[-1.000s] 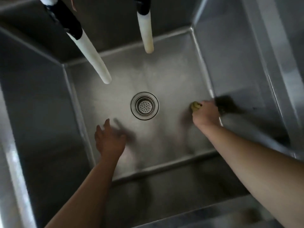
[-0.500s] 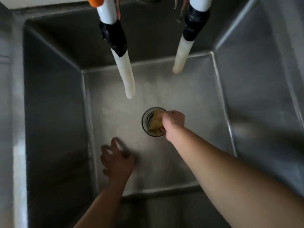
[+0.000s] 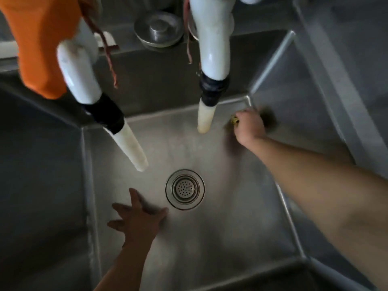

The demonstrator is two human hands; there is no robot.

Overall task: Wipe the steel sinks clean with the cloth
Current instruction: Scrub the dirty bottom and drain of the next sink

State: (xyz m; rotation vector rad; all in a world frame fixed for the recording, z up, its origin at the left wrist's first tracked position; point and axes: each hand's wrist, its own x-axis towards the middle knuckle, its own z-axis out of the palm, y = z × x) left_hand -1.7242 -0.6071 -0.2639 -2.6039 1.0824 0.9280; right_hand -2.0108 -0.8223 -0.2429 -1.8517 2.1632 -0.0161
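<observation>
So the right hand [image 3: 248, 128] has a clenched grip around the yellowish cloth [image 3: 234, 120], pressing it into the far right corner of the steel sink [image 3: 231, 238] floor, right beside the tip of the right spout [image 3: 204, 120]. Left hand [image 3: 138, 221] is just flat on the sink bottom with fingers spread, grip released, near the round drain strainer [image 3: 185, 189]. The left spout [image 3: 128, 145] hangs over the basin, with something orange [image 3: 39, 38] draped up top and a metal plug [image 3: 157, 28] sitting on the back ledge.
</observation>
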